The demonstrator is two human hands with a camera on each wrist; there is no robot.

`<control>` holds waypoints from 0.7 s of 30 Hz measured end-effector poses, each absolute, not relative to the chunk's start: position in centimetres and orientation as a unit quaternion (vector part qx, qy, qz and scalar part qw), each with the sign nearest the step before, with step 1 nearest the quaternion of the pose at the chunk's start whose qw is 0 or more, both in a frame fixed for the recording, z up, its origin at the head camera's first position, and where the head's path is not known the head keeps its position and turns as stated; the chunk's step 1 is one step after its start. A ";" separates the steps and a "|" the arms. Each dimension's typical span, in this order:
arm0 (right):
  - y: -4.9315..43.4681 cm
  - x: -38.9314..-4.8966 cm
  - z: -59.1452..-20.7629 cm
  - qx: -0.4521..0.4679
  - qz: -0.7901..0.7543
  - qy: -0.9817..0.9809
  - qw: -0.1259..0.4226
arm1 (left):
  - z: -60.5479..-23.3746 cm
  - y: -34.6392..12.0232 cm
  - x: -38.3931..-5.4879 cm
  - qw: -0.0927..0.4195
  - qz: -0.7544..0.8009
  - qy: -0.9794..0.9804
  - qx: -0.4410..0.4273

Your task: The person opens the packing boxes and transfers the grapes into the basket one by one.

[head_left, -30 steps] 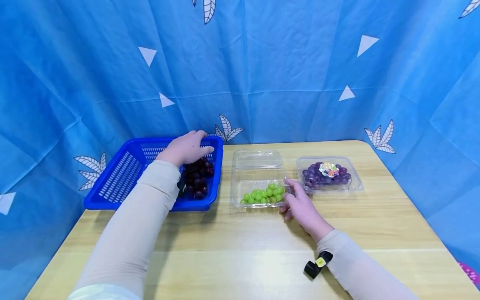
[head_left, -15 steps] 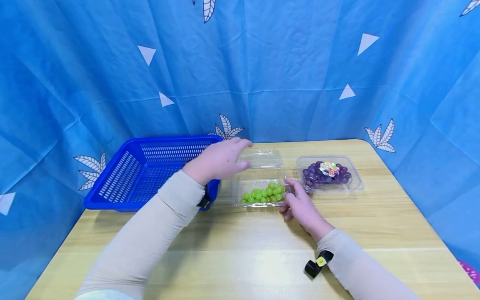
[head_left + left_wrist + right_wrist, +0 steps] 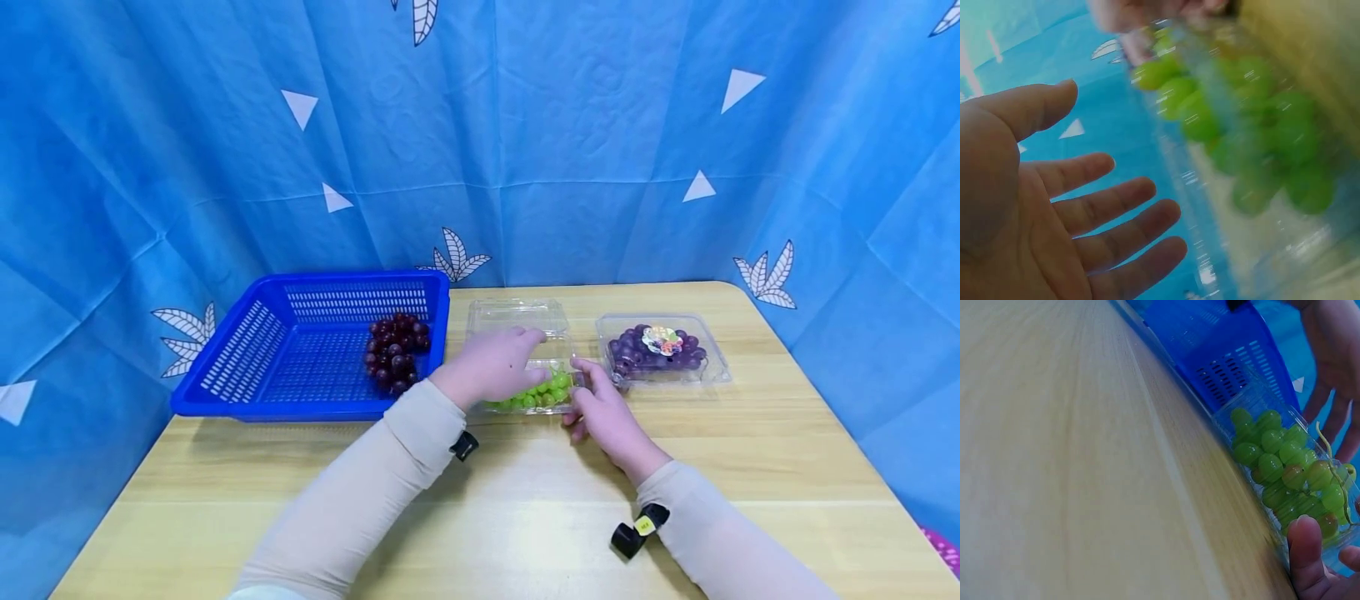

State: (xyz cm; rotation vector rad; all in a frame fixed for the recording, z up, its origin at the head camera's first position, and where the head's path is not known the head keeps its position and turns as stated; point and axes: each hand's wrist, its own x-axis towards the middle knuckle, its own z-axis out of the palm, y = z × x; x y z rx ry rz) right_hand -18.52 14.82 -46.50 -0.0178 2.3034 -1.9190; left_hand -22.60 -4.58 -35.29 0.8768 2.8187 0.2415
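Note:
A clear plastic clamshell stands with its lid folded back, holding a bunch of green grapes with a thin stem at one end. My right hand grips the right end of this clamshell, the thumb against its near wall in the right wrist view. Over the clamshell, my left hand hovers with nothing in it. Its fingers are spread and straight in the left wrist view, palm toward the grapes. In the head view the left hand covers part of the green bunch.
To the left is a blue plastic basket with dark red grapes at its right end. A closed clamshell of purple grapes with a round label lies to the right. A blue curtain hangs behind the wooden table.
My left hand has moved right, from above the dark red grapes in the basket to above the green grapes. The right hand stays at the clamshell's right end.

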 end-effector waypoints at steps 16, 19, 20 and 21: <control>14.8 -18.5 -46.4 -0.012 -0.640 0.766 0.064 | -40.0 -3.3 -23.9 0.193 0.136 0.940 0.247; 14.8 -18.4 -46.3 -0.008 -0.638 0.768 0.065 | -40.3 -2.8 -24.0 0.191 0.139 0.940 0.245; 14.7 -18.4 -46.3 -0.008 -0.637 0.768 0.067 | -40.3 -2.7 -24.1 0.189 0.137 0.941 0.244; 14.7 -18.4 -46.2 -0.008 -0.637 0.768 0.068 | -40.4 -2.6 -24.1 0.188 0.132 0.943 0.242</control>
